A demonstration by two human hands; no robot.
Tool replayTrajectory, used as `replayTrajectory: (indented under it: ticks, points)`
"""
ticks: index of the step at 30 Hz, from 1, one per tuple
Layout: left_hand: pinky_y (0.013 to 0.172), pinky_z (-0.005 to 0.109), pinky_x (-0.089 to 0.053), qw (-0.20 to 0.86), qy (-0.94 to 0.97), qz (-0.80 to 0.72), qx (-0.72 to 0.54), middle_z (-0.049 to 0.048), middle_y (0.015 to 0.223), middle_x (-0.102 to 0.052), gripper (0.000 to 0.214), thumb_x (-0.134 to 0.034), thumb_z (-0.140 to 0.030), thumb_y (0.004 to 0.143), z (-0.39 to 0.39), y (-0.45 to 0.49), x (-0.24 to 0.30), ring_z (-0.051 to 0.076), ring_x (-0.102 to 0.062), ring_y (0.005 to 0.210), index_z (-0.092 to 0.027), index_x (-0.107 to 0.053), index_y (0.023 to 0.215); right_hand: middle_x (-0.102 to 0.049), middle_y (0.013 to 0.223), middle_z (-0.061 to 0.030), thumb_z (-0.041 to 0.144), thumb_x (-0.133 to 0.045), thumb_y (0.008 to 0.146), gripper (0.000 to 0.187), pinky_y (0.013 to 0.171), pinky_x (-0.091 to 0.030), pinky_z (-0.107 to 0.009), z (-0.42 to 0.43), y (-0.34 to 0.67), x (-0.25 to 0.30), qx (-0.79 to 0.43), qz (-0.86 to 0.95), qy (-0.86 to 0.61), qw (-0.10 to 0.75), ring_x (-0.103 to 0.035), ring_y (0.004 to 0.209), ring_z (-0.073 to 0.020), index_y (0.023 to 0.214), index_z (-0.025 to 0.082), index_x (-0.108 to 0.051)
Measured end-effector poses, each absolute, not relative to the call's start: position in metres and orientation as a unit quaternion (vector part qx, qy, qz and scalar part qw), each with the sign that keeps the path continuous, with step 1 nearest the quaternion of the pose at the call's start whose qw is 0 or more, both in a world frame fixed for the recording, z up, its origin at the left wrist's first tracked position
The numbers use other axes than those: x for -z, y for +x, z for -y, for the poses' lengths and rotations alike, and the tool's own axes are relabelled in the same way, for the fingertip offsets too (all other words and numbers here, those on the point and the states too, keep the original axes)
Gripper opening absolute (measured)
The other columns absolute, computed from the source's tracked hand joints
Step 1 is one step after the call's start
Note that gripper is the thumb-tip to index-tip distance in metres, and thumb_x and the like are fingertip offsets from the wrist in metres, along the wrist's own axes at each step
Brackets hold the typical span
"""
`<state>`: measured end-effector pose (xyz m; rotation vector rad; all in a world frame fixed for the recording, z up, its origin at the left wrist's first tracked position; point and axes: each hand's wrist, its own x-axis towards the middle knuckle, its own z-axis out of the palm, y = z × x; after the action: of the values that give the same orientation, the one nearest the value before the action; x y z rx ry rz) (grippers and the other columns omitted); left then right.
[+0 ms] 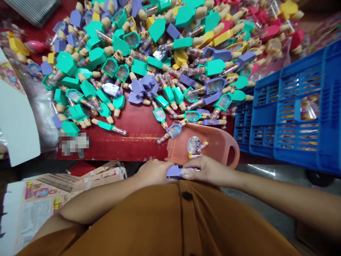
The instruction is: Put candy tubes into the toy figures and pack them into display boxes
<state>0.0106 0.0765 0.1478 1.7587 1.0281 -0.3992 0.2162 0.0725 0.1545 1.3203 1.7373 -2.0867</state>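
Note:
Close to my body, at the front edge of the red table (141, 147), both hands are closed on one purple plastic toy (173, 172). My left hand (156, 171) grips its purple body. My right hand (198, 169) pinches the clear tube (189, 171) that sticks out of the toy to the right. Just beyond my hands lies an orange plastic scoop (213, 137) with a round handle hole. In it are a round white label (193, 145) and small candy tubes with yellow ends (203, 146).
A large heap of teal, purple, yellow and red toys (157, 30) covers the table's far side. A blue crate (287, 106) stands at right. Printed cardboard sheets (98, 174) are stacked at lower left. A single teal toy (106, 126) lies in front of the heap.

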Motion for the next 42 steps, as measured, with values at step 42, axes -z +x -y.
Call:
replayTrajectory:
  ticks: [42]
  points:
    - [0.105,0.038,-0.026,0.254,0.526,-0.772,-0.253,0.0228,0.127,-0.039,0.059,-0.062,-0.029,0.077,-0.297,-0.03,-0.042,0.029,-0.034,0.126,-0.004,-0.033,0.122,-0.064,0.095,-0.0054,0.024,-0.051,0.081,0.018,0.083,-0.044,-0.03,-0.109,0.286,-0.078,0.375,-0.639,0.671,-0.021,-0.058,0.093,-0.0196,0.092,0.019,-0.063]
